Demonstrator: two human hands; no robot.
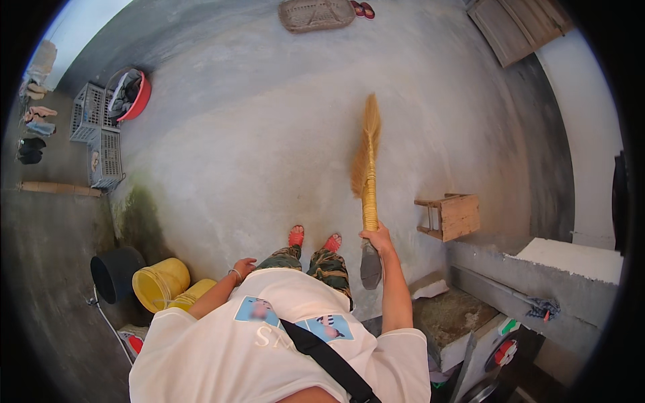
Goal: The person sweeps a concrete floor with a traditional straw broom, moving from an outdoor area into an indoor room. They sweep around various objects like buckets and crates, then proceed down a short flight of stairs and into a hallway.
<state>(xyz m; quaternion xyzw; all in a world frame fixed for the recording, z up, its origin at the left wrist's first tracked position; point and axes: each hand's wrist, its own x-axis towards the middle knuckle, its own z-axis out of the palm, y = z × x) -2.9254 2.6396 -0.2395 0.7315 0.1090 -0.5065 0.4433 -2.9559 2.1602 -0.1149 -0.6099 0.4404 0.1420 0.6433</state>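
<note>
A straw broom (pixel 369 168) with a bound yellow handle and a grey end is held out in front of me. My right hand (pixel 378 239) is closed around its handle just above the grey end. The bristles point away from me over the concrete floor; whether they touch it I cannot tell. My left hand (pixel 245 266) hangs beside my left thigh with a bracelet at the wrist. Its fingers look loosely stretched, and I see nothing in them.
A small wooden stool (pixel 451 216) lies to the right. Yellow buckets (pixel 161 282) and a black bucket (pixel 117 272) lie at the left. Grey crates (pixel 104 144) and a red basin (pixel 138 101) with cloth are at the far left. A woven basket (pixel 316 16) is at the far end.
</note>
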